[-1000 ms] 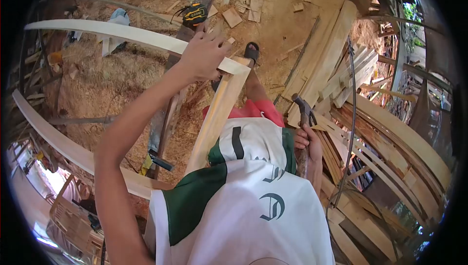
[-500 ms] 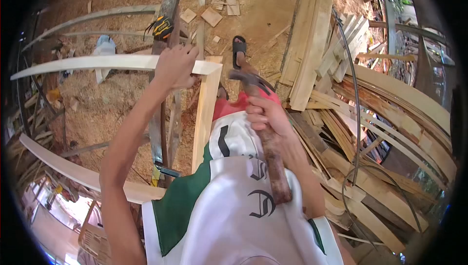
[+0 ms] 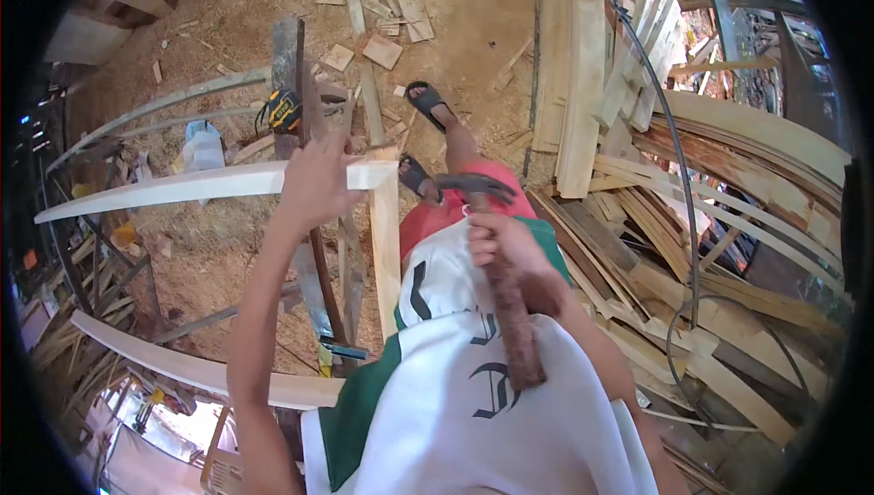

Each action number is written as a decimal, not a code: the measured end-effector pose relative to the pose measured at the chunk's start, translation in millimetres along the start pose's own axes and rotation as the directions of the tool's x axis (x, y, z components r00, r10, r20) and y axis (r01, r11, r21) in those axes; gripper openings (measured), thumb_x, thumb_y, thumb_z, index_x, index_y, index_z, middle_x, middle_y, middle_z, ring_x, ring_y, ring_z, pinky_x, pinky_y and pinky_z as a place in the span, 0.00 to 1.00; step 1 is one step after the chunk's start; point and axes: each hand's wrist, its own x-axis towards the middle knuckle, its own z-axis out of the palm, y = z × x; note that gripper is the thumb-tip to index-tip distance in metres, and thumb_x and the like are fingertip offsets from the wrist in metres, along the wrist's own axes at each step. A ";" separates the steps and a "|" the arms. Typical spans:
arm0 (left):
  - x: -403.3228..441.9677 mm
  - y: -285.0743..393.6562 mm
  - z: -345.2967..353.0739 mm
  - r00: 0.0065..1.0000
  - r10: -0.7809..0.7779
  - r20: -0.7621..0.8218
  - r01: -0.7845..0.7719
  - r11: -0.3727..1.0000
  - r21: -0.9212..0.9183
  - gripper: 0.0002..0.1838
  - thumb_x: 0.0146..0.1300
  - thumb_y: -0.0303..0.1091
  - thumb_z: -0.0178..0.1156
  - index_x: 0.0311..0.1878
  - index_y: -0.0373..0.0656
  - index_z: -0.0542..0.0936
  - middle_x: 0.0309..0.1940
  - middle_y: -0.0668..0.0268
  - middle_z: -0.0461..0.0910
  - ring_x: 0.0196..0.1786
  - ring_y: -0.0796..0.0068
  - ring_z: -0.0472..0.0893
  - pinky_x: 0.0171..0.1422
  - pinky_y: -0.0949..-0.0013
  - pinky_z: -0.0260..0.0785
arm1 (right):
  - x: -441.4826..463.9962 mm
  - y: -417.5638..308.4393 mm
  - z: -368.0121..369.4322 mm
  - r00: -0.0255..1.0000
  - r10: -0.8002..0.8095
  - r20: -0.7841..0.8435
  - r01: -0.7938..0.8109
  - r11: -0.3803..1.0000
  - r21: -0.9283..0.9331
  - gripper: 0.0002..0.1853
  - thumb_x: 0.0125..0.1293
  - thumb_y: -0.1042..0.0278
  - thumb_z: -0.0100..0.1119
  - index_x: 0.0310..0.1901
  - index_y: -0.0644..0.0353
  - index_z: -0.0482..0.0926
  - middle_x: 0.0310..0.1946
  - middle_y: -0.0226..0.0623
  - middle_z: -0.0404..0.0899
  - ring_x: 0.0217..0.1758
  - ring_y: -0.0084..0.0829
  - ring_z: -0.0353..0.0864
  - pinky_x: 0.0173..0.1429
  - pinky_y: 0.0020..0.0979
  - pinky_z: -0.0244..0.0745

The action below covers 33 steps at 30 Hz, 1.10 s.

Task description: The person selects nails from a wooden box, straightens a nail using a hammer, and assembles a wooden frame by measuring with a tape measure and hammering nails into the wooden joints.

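Note:
My left hand (image 3: 319, 181) is closed round a long, curved pale wooden piece (image 3: 191, 187) near its right end. That end meets the top of an upright board (image 3: 385, 231) at a corner. My right hand (image 3: 505, 244) grips a hammer (image 3: 512, 313) by its wooden handle, its metal head at the top, in front of my red shorts. A yellow and black tape measure (image 3: 284, 110) lies on a dark beam (image 3: 288, 53) just beyond my left hand. A second curved piece (image 3: 205, 372) runs out from the frame's lower end.
Stacked planks and offcuts (image 3: 637, 222) fill the right side, with a black cable (image 3: 678, 131) across them. Small wood scraps (image 3: 382, 51) lie on the sawdust-covered ground ahead. A tool with a teal edge (image 3: 344, 347) rests near the frame's lower end.
The hammer has come from my right side to the front of my body, its head raised beside the upright board. My view has shifted, and my left hand still holds the curved piece.

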 end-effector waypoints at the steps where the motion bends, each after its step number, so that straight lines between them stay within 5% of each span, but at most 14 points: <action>1: -0.2 2.2 -26.3 0.992 -0.037 0.124 0.065 0.972 -0.227 0.28 0.58 0.40 0.73 0.57 0.38 0.74 0.45 0.56 0.80 0.51 0.58 0.80 0.60 0.57 0.71 | -1.8 -9.8 -11.9 0.999 -0.034 -0.004 0.034 0.993 0.110 0.08 0.78 0.67 0.53 0.37 0.54 0.70 0.25 0.21 0.66 0.22 0.16 0.65 0.27 0.24 0.66; 2: -0.8 -1.2 -32.6 0.990 -0.052 0.131 0.081 0.971 -0.226 0.28 0.58 0.40 0.73 0.57 0.38 0.74 0.45 0.56 0.80 0.51 0.58 0.80 0.60 0.57 0.71 | -4.9 -22.0 -20.9 0.997 -0.046 -0.067 0.057 0.985 0.163 0.08 0.79 0.68 0.52 0.38 0.54 0.69 0.26 0.21 0.66 0.23 0.16 0.65 0.29 0.23 0.66; 3: -2.1 -6.8 -35.8 0.989 -0.105 0.107 0.149 0.730 -0.667 0.23 0.64 0.34 0.68 0.58 0.38 0.73 0.46 0.58 0.80 0.53 0.63 0.79 0.61 0.61 0.71 | -2.0 -34.7 -36.1 0.998 -0.047 -0.048 0.059 0.956 0.287 0.09 0.79 0.69 0.51 0.37 0.54 0.69 0.27 0.21 0.66 0.24 0.15 0.65 0.29 0.23 0.66; 4: -2.5 -12.9 -38.4 0.980 -0.173 0.102 0.152 0.303 -0.941 0.19 0.69 0.29 0.63 0.60 0.37 0.72 0.48 0.60 0.80 0.54 0.69 0.79 0.63 0.64 0.71 | 2.5 -48.0 -47.2 0.999 -0.026 -0.047 0.039 0.960 0.278 0.09 0.79 0.69 0.51 0.37 0.54 0.69 0.27 0.21 0.66 0.24 0.15 0.65 0.29 0.23 0.66; 5: -1.6 -20.1 -41.7 0.980 -0.176 0.092 0.150 0.352 -0.924 0.15 0.73 0.18 0.53 0.61 0.36 0.74 0.48 0.64 0.82 0.54 0.76 0.80 0.63 0.69 0.71 | 8.1 -61.5 -56.0 0.990 -0.091 -0.112 0.122 0.944 0.308 0.09 0.79 0.69 0.51 0.37 0.53 0.69 0.27 0.21 0.67 0.23 0.15 0.66 0.29 0.23 0.66; 8: 6.1 -17.6 -50.7 0.950 -0.172 0.261 0.302 0.285 -0.910 0.13 0.74 0.19 0.52 0.59 0.35 0.77 0.43 0.64 0.85 0.49 0.76 0.82 0.61 0.71 0.72 | 21.3 -100.0 -61.5 0.963 -0.130 -0.236 0.201 0.929 0.310 0.07 0.80 0.70 0.50 0.39 0.54 0.69 0.26 0.22 0.67 0.22 0.15 0.66 0.27 0.22 0.66; 9: 11.6 -10.4 -46.2 0.956 -0.213 0.203 0.268 0.343 -0.901 0.12 0.74 0.19 0.53 0.56 0.34 0.80 0.40 0.65 0.86 0.46 0.77 0.84 0.60 0.72 0.73 | 24.8 -112.8 -60.9 0.946 -0.133 -0.296 0.222 0.930 0.293 0.05 0.80 0.70 0.50 0.42 0.55 0.68 0.26 0.23 0.67 0.21 0.15 0.66 0.25 0.21 0.65; 16: 70.6 -27.8 -12.0 0.945 -0.203 0.255 0.321 0.439 -0.839 0.07 0.74 0.20 0.57 0.51 0.34 0.80 0.40 0.64 0.86 0.47 0.78 0.83 0.58 0.70 0.75 | 64.1 -179.9 -43.4 0.967 -0.008 -0.256 0.043 0.990 0.131 0.07 0.80 0.69 0.51 0.39 0.53 0.68 0.27 0.22 0.67 0.23 0.16 0.65 0.28 0.24 0.65; 19: 89.9 -36.7 16.5 0.888 -0.289 0.358 0.402 0.111 -0.909 0.04 0.74 0.20 0.57 0.47 0.35 0.79 0.40 0.64 0.86 0.45 0.78 0.82 0.57 0.71 0.74 | 92.0 -193.9 -33.0 0.985 0.003 -0.172 0.003 0.999 0.039 0.06 0.80 0.67 0.54 0.42 0.51 0.69 0.27 0.22 0.67 0.22 0.15 0.63 0.26 0.23 0.63; 24: 94.9 -43.4 58.8 0.786 -0.226 0.576 0.613 0.152 -0.776 0.03 0.74 0.21 0.60 0.47 0.36 0.80 0.39 0.66 0.86 0.44 0.79 0.83 0.54 0.72 0.74 | 125.7 -214.5 -4.2 0.984 0.009 -0.180 -0.040 0.985 -0.169 0.07 0.80 0.65 0.55 0.43 0.51 0.67 0.28 0.22 0.66 0.22 0.15 0.62 0.26 0.24 0.62; 27: 96.7 -41.7 60.1 0.621 -0.188 0.761 0.784 0.156 -0.601 0.02 0.72 0.19 0.62 0.44 0.35 0.80 0.38 0.66 0.84 0.44 0.77 0.84 0.54 0.71 0.76 | 145.0 -223.0 -5.3 0.978 0.014 -0.208 -0.090 0.928 -0.361 0.05 0.81 0.64 0.54 0.47 0.52 0.69 0.29 0.23 0.65 0.21 0.16 0.64 0.23 0.24 0.63; 30: 95.1 -43.3 62.9 0.640 -0.172 0.749 0.767 0.094 -0.635 0.02 0.73 0.19 0.62 0.44 0.35 0.80 0.39 0.65 0.84 0.45 0.77 0.85 0.53 0.71 0.77 | 154.6 -231.5 -1.2 0.979 0.010 -0.206 -0.100 0.895 -0.434 0.05 0.82 0.65 0.54 0.49 0.53 0.70 0.28 0.23 0.64 0.20 0.15 0.63 0.23 0.23 0.62; 31: 97.1 -42.2 61.8 0.624 -0.176 0.761 0.780 0.088 -0.619 0.02 0.73 0.19 0.62 0.44 0.35 0.80 0.39 0.65 0.84 0.45 0.77 0.85 0.53 0.71 0.77 | 159.0 -231.8 -9.1 0.988 -0.021 -0.151 -0.057 0.867 -0.495 0.09 0.82 0.65 0.53 0.58 0.54 0.72 0.28 0.23 0.64 0.20 0.14 0.62 0.23 0.22 0.63; 33: 101.5 -38.5 59.5 0.572 -0.212 0.792 0.813 0.020 -0.582 0.03 0.72 0.17 0.61 0.45 0.34 0.80 0.40 0.63 0.84 0.46 0.75 0.86 0.53 0.70 0.78 | 158.5 -242.7 0.0 0.988 0.010 -0.152 -0.089 0.850 -0.520 0.07 0.82 0.65 0.54 0.55 0.54 0.71 0.29 0.24 0.66 0.21 0.16 0.64 0.25 0.23 0.65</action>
